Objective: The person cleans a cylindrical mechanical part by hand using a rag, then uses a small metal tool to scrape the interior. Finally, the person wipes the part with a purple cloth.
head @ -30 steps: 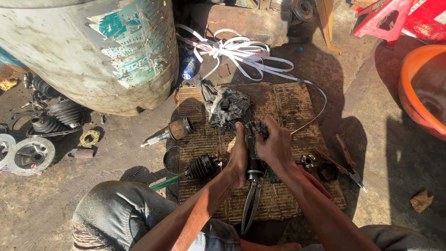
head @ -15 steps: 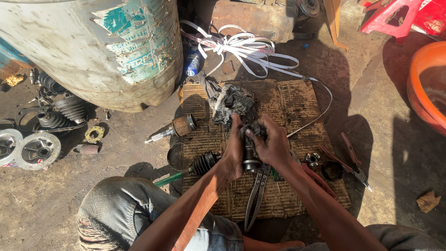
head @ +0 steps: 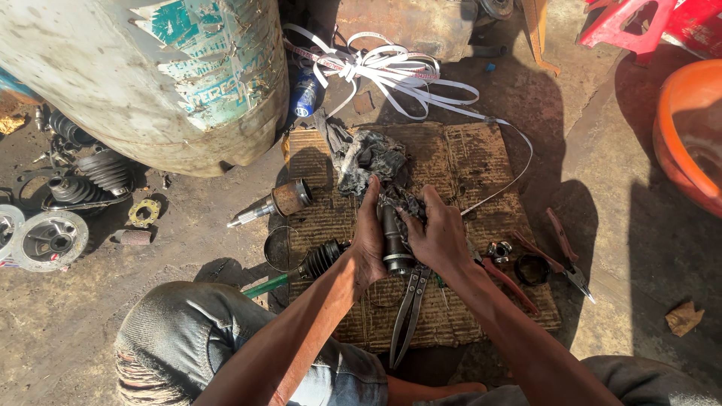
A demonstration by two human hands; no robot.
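Note:
My left hand (head: 368,244) and my right hand (head: 438,234) are both closed around a dark, greasy cylindrical metal part (head: 394,239) held upright over a worn woven mat (head: 481,162). My right hand also presses a dirty grey rag (head: 402,201) against the part's top. A larger crumpled rag (head: 368,159) lies just beyond my hands. Long metal pliers (head: 408,310) lie on the mat below the part. A black rubber boot on a shaft (head: 320,259) rests by my left wrist.
A big battered drum (head: 158,75) stands at top left, white strapping (head: 383,71) behind the mat. A short shaft (head: 274,204) and ring (head: 280,248) lie left of the mat, red-handled pliers (head: 564,252) and small parts to the right. An orange basin (head: 688,131) sits far right.
Both hands keep their hold on the metal part while the rag shifts over its top. The view has shifted slightly; nothing else on the mat moved.

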